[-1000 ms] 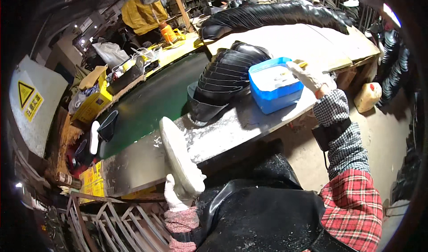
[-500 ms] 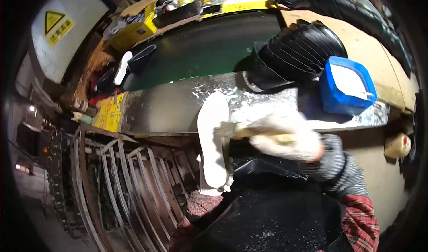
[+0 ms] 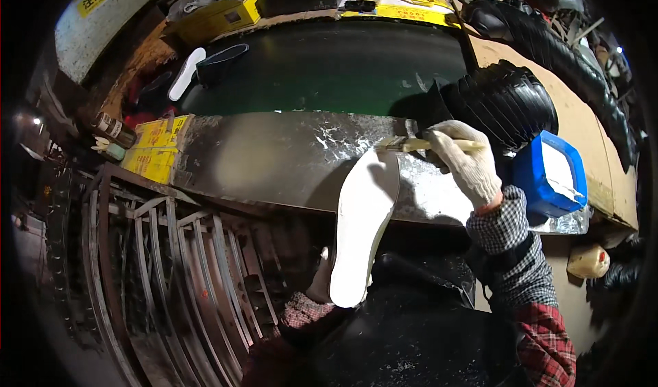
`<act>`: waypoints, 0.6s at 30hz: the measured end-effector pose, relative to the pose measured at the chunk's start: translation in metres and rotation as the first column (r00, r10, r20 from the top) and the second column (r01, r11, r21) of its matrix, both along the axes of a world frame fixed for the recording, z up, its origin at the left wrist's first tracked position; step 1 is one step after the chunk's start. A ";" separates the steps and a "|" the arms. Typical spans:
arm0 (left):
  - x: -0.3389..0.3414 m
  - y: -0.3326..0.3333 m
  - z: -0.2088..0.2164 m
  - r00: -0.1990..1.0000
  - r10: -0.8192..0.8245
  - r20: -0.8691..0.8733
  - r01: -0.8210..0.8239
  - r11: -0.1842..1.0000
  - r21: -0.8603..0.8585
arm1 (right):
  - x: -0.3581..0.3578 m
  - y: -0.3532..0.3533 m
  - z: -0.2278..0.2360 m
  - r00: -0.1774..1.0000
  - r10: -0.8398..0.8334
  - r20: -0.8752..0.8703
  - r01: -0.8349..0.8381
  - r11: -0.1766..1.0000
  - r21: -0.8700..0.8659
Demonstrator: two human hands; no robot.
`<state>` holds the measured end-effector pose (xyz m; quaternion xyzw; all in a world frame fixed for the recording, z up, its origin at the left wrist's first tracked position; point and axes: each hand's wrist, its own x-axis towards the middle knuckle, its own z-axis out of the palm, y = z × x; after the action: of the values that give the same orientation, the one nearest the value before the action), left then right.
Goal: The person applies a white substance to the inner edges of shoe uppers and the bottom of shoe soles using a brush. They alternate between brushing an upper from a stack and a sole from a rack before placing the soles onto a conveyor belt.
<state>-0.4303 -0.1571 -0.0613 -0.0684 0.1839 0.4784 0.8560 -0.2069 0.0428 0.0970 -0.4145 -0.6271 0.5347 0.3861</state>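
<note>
My left hand [image 3: 320, 281], gloved and mostly in shadow, supports a white shoe sole [image 3: 363, 229] from beneath. Most of its fingers are hidden behind the sole, which stretches away from me over the bench edge. In my right hand [image 3: 467, 157], also gloved, the fingers are wrapped round the handle of a flat paintbrush [image 3: 404, 144]. Its bristles touch the far tip of the sole. Right of that hand stands a blue tub [image 3: 524, 175] with white stuff inside.
White smears mark the metal bench top [image 3: 274, 147]. A dark green belt [image 3: 308, 65] runs behind it, carrying another white sole [image 3: 186, 74] beside a dark shoe piece. Stacked black curved pieces [image 3: 507, 106] lie at right. A metal rack [image 3: 164, 250] stands below left.
My right hand has moved the brush up and away from the sole's middle to its far tip. The sole appears tilted further to the right, and the whole view has shifted a little.
</note>
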 end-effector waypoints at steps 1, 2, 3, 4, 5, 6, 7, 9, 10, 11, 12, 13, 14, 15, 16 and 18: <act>-0.001 0.002 -0.002 1.000 0.004 0.001 -0.004 1.000 0.003 | -0.006 0.001 0.002 0.999 0.020 0.026 -0.021 1.000 0.022; -0.002 -0.001 -0.005 0.999 -0.034 0.040 0.031 0.996 0.083 | -0.010 -0.012 0.012 0.976 0.193 0.101 -0.210 0.958 0.198; -0.002 -0.003 -0.007 0.994 -0.074 0.075 0.061 0.985 0.164 | -0.012 -0.030 0.024 0.918 0.343 0.200 -0.394 0.850 0.349; 0.002 0.002 -0.011 0.934 -0.148 0.324 -0.034 0.867 0.496 | -0.015 -0.039 0.028 0.841 0.454 0.293 -0.540 0.675 0.504; 0.009 0.003 0.004 0.878 -0.081 0.471 -0.069 0.954 0.293 | -0.008 -0.044 0.020 0.823 0.416 0.386 -0.565 0.546 0.618; 0.012 0.004 0.012 0.869 -0.087 0.488 -0.088 0.941 0.325 | -0.005 -0.044 0.020 0.808 0.496 0.317 -0.583 0.601 0.547; 0.012 0.005 0.018 0.861 -0.090 0.501 -0.108 0.930 0.352 | -0.003 -0.042 0.020 0.788 0.569 0.234 -0.605 0.647 0.465; 0.010 0.010 0.033 0.969 0.131 0.211 -0.074 0.963 -0.260 | -0.006 -0.049 0.023 0.965 0.262 -0.008 -0.261 0.961 0.092; 0.005 0.009 0.027 0.978 0.035 0.205 -0.016 0.995 -0.095 | -0.005 -0.057 0.025 0.936 0.350 0.029 -0.351 0.932 0.086; -0.001 0.006 0.020 0.982 -0.059 0.180 0.047 0.997 0.069 | -0.001 -0.066 0.025 0.898 0.435 0.064 -0.439 0.895 0.078; -0.001 0.013 0.029 0.968 -0.101 0.230 0.081 0.992 0.096 | 0.010 -0.082 0.025 0.842 0.448 0.301 -0.513 0.837 0.189; 0.002 0.015 0.038 0.951 -0.139 0.277 0.107 0.986 0.126 | 0.015 -0.096 0.028 0.786 0.605 0.126 -0.618 0.764 0.187; 0.009 0.007 0.041 0.981 0.151 0.122 -0.144 0.987 -0.065 | 0.019 -0.099 0.020 0.758 0.644 0.105 -0.646 0.717 0.263; 0.022 0.009 0.048 0.908 0.304 -0.288 -0.273 0.951 0.145 | 0.028 -0.097 0.011 0.730 0.676 0.095 -0.662 0.667 0.342; 0.024 0.012 0.050 0.948 0.297 -0.112 -0.285 0.952 0.110 | 0.045 -0.101 0.008 0.776 0.630 -0.040 -0.631 0.775 -0.044; 0.022 0.017 0.051 0.938 0.222 0.267 -0.244 0.968 0.051 | 0.060 -0.103 0.002 0.847 0.508 -0.155 -0.522 0.851 -0.063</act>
<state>-0.4082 -0.1399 -0.0104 -0.1161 0.0409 0.5707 0.8119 -0.1468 -0.0600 0.0990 -0.2141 -0.6599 0.6764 0.2473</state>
